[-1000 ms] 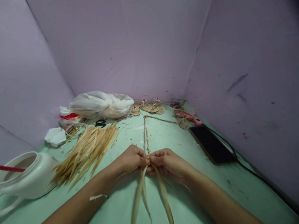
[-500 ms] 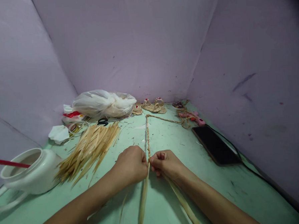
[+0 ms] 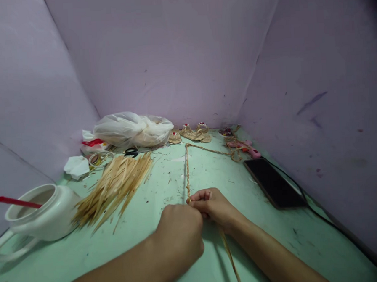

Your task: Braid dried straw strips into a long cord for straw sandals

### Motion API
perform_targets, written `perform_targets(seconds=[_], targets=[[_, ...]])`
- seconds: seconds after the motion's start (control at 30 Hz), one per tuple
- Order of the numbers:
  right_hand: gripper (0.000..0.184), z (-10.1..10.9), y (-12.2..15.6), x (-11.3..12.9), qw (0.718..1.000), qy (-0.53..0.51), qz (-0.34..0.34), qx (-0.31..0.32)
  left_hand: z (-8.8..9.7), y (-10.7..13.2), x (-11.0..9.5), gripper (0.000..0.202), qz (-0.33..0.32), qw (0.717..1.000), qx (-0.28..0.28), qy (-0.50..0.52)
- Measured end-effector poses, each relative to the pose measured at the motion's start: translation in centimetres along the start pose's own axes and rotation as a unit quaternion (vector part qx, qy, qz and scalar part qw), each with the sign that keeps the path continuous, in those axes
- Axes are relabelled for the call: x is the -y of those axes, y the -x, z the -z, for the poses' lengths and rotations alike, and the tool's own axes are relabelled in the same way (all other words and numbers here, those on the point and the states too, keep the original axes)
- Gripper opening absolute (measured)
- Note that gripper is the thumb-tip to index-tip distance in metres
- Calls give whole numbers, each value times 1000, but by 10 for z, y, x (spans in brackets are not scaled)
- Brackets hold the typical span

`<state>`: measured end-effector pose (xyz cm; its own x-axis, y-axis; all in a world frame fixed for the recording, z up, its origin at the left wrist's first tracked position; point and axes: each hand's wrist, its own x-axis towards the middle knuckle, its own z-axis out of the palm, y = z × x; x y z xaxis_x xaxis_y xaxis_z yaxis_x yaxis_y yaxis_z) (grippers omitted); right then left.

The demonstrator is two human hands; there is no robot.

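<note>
- Left hand (image 3: 180, 229): near centre, back upward, knuckles bent; its fingertips are hidden, so it cannot be told whether the grip pinches anything.
- Loose strand (image 3: 227, 248): hangs from beneath the right hand toward the near edge.
- Right hand (image 3: 212, 205): just beyond and right of the left hand; grip pinches the near end of the braid between thumb and fingers.
- Braid (image 3: 187, 170): runs from that pinch to the far part of the green worktop (image 3: 221, 168), then bends right.
- White pot (image 3: 58, 215): near left, red stick (image 3: 19, 202) inside.
- Straw bundle (image 3: 115, 187): left, beyond the hands.
- Phone (image 3: 274, 185): right, screen dark.
- Scissors (image 3: 131, 151): far left, just beyond the bundle.
- Plastic bag (image 3: 131, 129): far left.
</note>
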<state>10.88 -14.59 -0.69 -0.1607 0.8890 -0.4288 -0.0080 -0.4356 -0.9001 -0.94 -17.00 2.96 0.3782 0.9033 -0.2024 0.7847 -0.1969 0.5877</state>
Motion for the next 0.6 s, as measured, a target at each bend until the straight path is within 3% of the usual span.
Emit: perform_targets(seconds=[0.07,0.13,0.17,0.23,0.3,0.33,0.4,0.5,0.6], targets=[[6,2,1,3,1000,6,-1,12,17,-7,4,16,17,998,-37,-52],[6,4,2,5,999,6,3,35,31,-18,12,16,59,996,-60,22],[6,4,3,5,999,8,5,46,35,-23,16,16,100,990,-22,97],[7,6,3,6,998,16,4,60,36,-33,24,27,153,951,92,254],[8,7,3,6,998,25,5,66,29,-38,29,24,155,902,186,356],[9,8,2,5,997,29,10,67,25,-39,31,18,145,891,202,379],[10,9,1,4,996,47,32,72,17,-39,31,9,137,898,193,372],[9,10,-1,0,988,122,76,57,11,-38,29,9,163,932,153,286],[10,12,0,-3,957,254,141,13,9,-38,27,8,180,950,129,220]])
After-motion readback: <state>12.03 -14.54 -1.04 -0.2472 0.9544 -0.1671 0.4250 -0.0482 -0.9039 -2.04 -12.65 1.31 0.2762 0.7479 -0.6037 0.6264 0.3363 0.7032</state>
